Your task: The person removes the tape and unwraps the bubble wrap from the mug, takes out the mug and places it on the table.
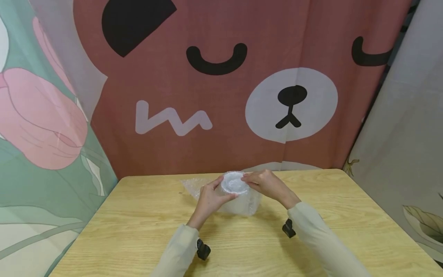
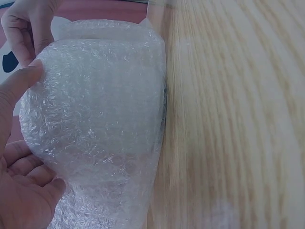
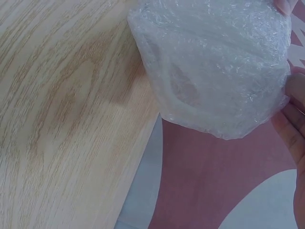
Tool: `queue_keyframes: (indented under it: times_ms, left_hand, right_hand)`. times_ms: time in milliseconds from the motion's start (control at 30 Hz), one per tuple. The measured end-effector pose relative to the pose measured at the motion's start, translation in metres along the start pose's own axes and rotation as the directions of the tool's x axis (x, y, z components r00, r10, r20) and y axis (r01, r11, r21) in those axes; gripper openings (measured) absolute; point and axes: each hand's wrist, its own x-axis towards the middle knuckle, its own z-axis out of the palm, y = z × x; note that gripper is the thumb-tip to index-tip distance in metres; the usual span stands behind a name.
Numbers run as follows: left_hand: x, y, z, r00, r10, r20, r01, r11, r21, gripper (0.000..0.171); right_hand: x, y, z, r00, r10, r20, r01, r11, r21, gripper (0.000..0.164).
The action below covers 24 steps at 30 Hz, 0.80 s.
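A white mug-like thing (image 1: 235,183) with a round open top is wrapped in clear bubble wrap (image 1: 242,204) at the far side of the table. In the right wrist view a handle-like loop (image 3: 183,86) shows through the wrap. My left hand (image 1: 209,198) grips the bundle from the left, thumb at the near side of the rim and fingers behind. Opposite it, my right hand (image 1: 271,185) pinches the wrap at the rim's right side, thumb and fingertips together. A loose flap of wrap (image 1: 194,186) spreads out to the left.
The bundle is at the back edge of the wooden table (image 1: 242,246). Behind hangs a curtain (image 1: 221,150) with a bear's face, and more printed cloth (image 1: 45,184) hangs along the left. A small black wrist camera (image 1: 203,250) sits under each sleeve.
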Motion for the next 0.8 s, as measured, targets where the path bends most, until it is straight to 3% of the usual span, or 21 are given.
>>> queue_keyframes:
  times_ms: [800]
  left_hand:
    - [-0.0015,0.0033,-0.0033,0.999,-0.040,0.010,0.040,0.999,0.004,0.088]
  right_hand:
    - [-0.0004,0.0003,0.0021,0.999,0.005,-0.039,-0.005,1.000,0.000,0.022]
